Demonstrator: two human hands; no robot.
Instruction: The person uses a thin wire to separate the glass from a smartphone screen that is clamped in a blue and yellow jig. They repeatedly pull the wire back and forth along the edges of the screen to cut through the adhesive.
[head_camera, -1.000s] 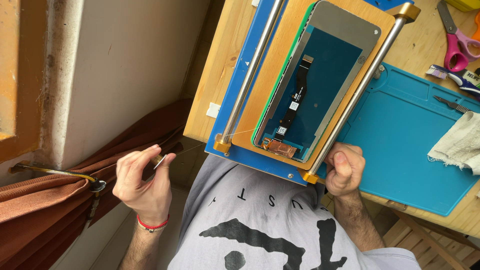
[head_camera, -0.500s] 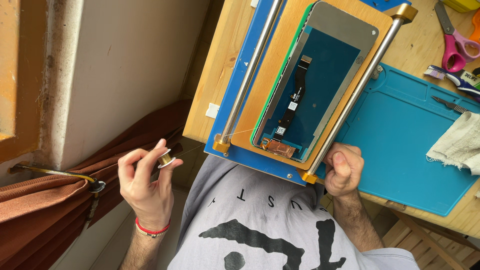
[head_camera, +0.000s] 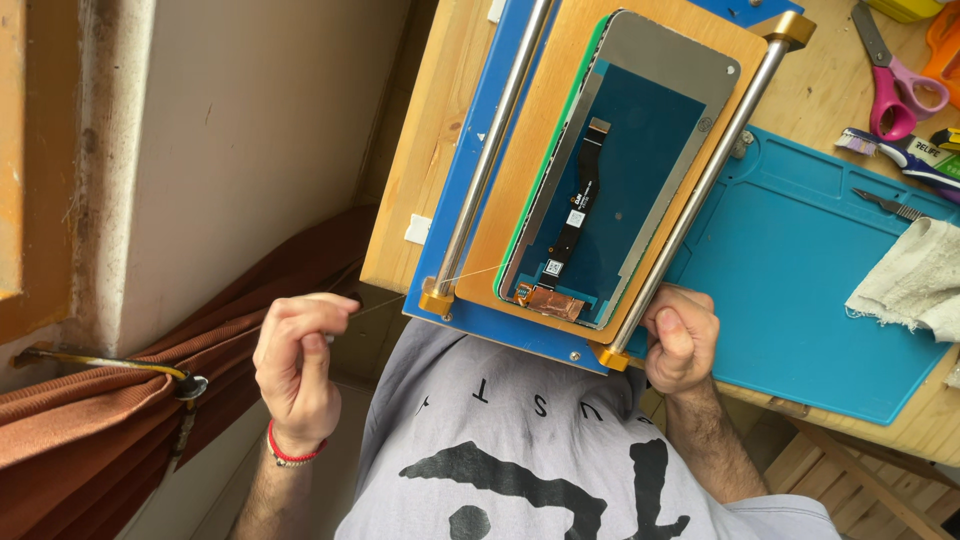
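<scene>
A head-camera view looks down at a phone screen (head_camera: 615, 170) lying face down on a tan plate (head_camera: 535, 150) of a blue jig (head_camera: 470, 180), between two steel rods (head_camera: 490, 150). Its long axis runs away from the person, tilted right. A thin wire (head_camera: 470, 277) crosses the screen's near end, just beyond both hands. The left hand (head_camera: 295, 365), off the table's edge, pinches the wire taut. The right hand (head_camera: 680, 340), clenched in a fist, sits touching the jig's near right corner, closer to the screen. The jig rests on a wooden table (head_camera: 420, 160) beside a blue mat (head_camera: 800, 300), scissors (head_camera: 895, 85) and cloth (head_camera: 910, 280); a curtain (head_camera: 100, 400) hangs left.
</scene>
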